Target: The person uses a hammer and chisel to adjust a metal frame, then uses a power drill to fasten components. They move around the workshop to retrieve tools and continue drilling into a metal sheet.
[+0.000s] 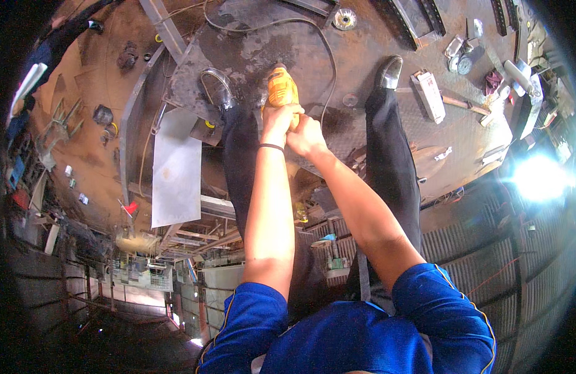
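Out in front of me, between my two black shoes, a yellow power drill (281,89) points away from me. My left hand (277,121) is closed round its rear body. My right hand (307,135) is wrapped round its handle, close against the left. The drill's dark nose is over a stained metal plate (238,37); whether its tip touches the plate I cannot tell. A grey cord (331,68) curves over the plate and runs down toward my right hand. My fingers hide most of the handle and the trigger.
To the left lies a pale metal sheet (177,168), beside a curved steel beam (124,124). A white box (430,96) and a cluttered group of tools are at the right. Steel channels (409,25) lie at the far right. Another person (57,47) is at the far left edge.
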